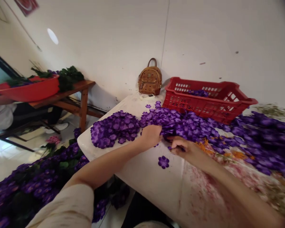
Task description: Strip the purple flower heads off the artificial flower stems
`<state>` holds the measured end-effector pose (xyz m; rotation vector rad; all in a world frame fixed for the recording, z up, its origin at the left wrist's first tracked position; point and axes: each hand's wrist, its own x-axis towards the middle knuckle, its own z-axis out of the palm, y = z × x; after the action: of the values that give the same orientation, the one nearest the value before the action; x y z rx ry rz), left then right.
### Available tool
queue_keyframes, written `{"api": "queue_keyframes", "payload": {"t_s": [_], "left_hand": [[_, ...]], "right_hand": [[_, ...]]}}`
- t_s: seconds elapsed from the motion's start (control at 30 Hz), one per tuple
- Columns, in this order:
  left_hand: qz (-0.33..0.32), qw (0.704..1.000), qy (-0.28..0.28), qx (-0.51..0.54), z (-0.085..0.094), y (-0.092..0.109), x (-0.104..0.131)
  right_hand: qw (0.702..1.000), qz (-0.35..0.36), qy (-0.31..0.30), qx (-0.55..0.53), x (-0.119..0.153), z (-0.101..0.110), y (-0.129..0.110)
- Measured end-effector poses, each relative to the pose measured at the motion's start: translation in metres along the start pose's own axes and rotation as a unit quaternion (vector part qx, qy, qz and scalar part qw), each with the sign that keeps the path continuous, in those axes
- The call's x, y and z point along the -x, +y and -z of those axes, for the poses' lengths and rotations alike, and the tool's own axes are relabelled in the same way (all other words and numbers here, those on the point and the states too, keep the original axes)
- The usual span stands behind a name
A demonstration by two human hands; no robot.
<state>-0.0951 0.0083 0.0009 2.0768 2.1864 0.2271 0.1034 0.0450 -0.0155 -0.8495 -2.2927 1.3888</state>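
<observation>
On the white table, my left hand (150, 136) is closed at the near edge of a heap of purple fabric flower pieces (167, 117). Its fingertips are turned away, so what they hold is hidden. Close to its right, my right hand (182, 147) has curled fingers, with a dark purple flower piece showing between them. One loose purple flower piece (163, 162) lies flat just in front of both hands. A separate mound of purple flower pieces (115, 129) is to the left of my left hand.
Behind the heap stands a red plastic crate (204, 103), with a small brown backpack (150, 80) to its left. Orange pieces (239, 155) lie at right. Assembled purple flowers (41, 183) fill the floor at left. A person sits beyond, near a red basin (35, 88) on a wooden bench (83, 107).
</observation>
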Motion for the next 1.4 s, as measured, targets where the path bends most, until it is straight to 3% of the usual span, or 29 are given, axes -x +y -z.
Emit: {"api": "queue_keyframes", "payload": {"t_s": [0.13,0.37,0.53,0.67,0.8,0.93,1.03,1.17,1.4], "left_hand": [[0.004,1.0,0.0,0.008,0.008,0.01,-0.035],[0.025,1.0,0.0,0.002,0.022,0.013,-0.08],[-0.007,1.0,-0.022,-0.007,0.032,0.008,-0.085],[-0.056,0.996,-0.068,-0.013,0.052,-0.001,-0.083],[-0.059,0.994,-0.095,0.005,0.078,-0.011,-0.094],[-0.021,0.998,-0.064,0.0,0.1,-0.012,-0.105],[0.012,1.0,-0.026,0.01,0.108,-0.011,-0.098],[0.028,0.999,0.009,0.04,0.105,-0.022,-0.073],[0.053,0.996,0.001,0.065,0.094,-0.053,-0.009]], "right_hand": [[0.999,0.016,0.036,-0.004,-0.03,0.024,0.01],[0.996,-0.022,0.078,-0.028,-0.06,0.049,0.02],[0.996,-0.051,0.039,-0.061,-0.059,0.063,0.015],[0.984,-0.116,-0.011,-0.138,-0.054,0.077,0.005],[0.978,-0.113,-0.013,-0.174,-0.054,0.095,-0.003],[0.979,-0.08,0.055,-0.18,-0.046,0.12,-0.008],[0.978,-0.075,0.077,-0.179,-0.029,0.135,-0.008],[0.977,-0.074,0.101,-0.171,-0.002,0.143,-0.007],[0.98,-0.086,0.131,-0.126,0.03,0.125,-0.007]]}}
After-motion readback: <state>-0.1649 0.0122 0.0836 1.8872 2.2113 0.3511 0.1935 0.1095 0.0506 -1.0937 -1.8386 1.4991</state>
